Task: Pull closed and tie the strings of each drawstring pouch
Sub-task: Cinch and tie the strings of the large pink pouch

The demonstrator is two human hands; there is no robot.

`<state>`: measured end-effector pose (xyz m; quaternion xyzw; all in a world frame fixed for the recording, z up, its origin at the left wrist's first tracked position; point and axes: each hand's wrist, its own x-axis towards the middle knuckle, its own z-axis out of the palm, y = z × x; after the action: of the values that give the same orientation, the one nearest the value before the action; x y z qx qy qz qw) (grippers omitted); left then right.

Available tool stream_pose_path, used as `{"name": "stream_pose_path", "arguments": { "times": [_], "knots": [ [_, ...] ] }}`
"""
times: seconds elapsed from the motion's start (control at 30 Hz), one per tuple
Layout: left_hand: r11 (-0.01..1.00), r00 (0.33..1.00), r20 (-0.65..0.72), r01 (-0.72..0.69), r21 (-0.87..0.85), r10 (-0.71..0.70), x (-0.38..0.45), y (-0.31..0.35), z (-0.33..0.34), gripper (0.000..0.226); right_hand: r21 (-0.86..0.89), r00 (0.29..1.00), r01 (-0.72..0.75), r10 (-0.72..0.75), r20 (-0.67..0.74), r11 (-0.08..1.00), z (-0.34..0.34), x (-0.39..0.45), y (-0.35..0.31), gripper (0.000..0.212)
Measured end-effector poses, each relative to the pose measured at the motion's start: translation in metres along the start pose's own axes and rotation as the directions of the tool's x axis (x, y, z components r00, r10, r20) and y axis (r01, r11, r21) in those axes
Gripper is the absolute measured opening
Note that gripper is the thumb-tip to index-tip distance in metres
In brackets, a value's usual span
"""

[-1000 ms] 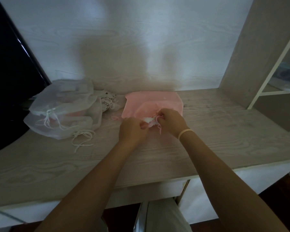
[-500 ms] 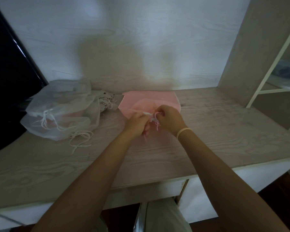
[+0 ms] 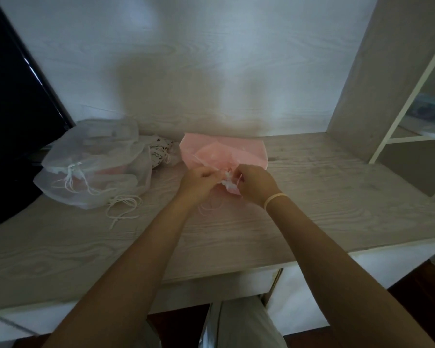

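Observation:
A pink drawstring pouch (image 3: 236,149) lies flat on the wooden desk (image 3: 337,197), its gathered mouth toward me. My left hand (image 3: 199,183) and my right hand (image 3: 255,180) pinch its pale strings (image 3: 227,183) at the bunched mouth, fingers closed, hands a few centimetres apart. A loop of string (image 3: 209,205) trails on the desk below my left hand. To the left lie translucent white mesh pouches (image 3: 93,169) with white cords (image 3: 122,207) spilling in front.
A small patterned pouch (image 3: 161,150) sits between the mesh pouches and the pink one. A black monitor (image 3: 13,116) stands at far left. A shelf unit with a white frame (image 3: 409,96) rises at the right. The wall is close behind.
Both hands stay at the pouch mouth; they came close together, then drew slightly apart with the strings. The mouth looks more bunched.

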<state>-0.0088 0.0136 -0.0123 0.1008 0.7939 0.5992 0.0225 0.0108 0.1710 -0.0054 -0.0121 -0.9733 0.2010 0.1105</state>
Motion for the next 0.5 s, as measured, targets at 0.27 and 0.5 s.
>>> {"name": "stream_pose_path", "arguments": {
  "times": [0.27,0.5],
  "knots": [
    [0.979,0.984,0.065,-0.170,0.116,0.163,0.001,0.011,0.007,0.015,0.030,0.998,0.050,-0.051,0.028,0.998,0.001,0.004,-0.013,0.020],
    [0.961,0.992,0.002,-0.121,0.247,0.124,0.014,0.002,0.006,0.020,0.054,0.994,0.074,-0.079,0.080,0.996,0.005,0.008,-0.002,0.025]
  ]
}}
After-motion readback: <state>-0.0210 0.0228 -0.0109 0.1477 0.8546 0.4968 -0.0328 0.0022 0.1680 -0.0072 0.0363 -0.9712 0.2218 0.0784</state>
